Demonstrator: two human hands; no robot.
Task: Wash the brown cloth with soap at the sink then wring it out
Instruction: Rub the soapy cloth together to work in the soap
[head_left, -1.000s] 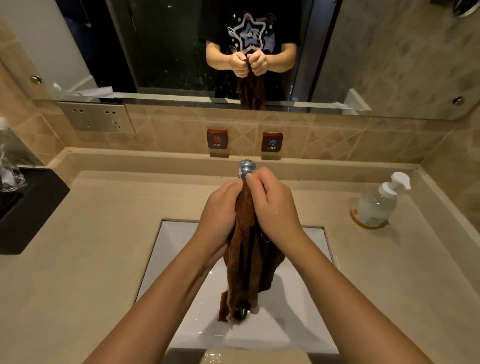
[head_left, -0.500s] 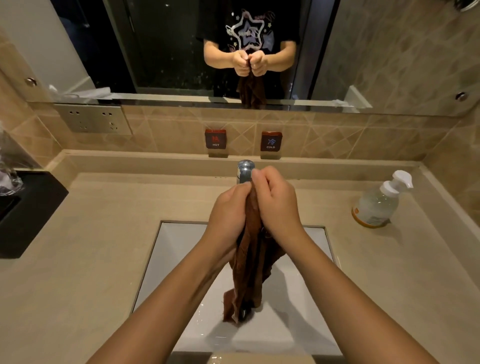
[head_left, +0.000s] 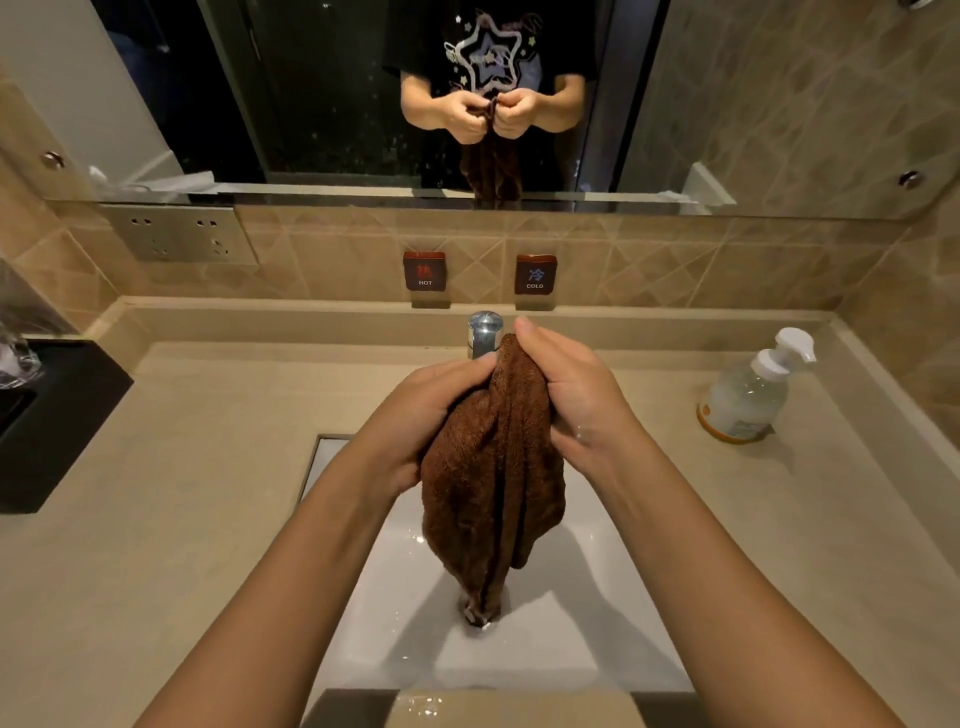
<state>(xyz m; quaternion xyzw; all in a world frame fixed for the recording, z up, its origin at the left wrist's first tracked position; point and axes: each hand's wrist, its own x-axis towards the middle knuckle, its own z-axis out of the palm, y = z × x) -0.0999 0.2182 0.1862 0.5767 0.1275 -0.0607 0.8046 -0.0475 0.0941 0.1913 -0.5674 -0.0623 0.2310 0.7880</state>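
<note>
A wet brown cloth (head_left: 493, 478) hangs bunched over the white sink basin (head_left: 561, 639), its lower tip near the drain. My left hand (head_left: 421, 415) grips the cloth's upper left side. My right hand (head_left: 571, 395) grips the upper right side, fingers curled round the top edge. The chrome tap (head_left: 484, 332) stands just behind my hands. A clear soap pump bottle (head_left: 748, 389) with a white nozzle stands on the counter at the right, away from both hands. The mirror above reflects my hands holding the cloth.
A beige stone counter (head_left: 182, 493) surrounds the sink. HOT (head_left: 425, 271) and COLD (head_left: 535, 274) signs sit on the tiled back wall. A black tray (head_left: 57, 426) with a glass lies at the left edge. A socket plate (head_left: 179, 234) is under the mirror.
My hands have drawn slightly apart and the cloth has opened from a narrow twisted strip into a wider bunch. Its lower end still hangs over the drain.
</note>
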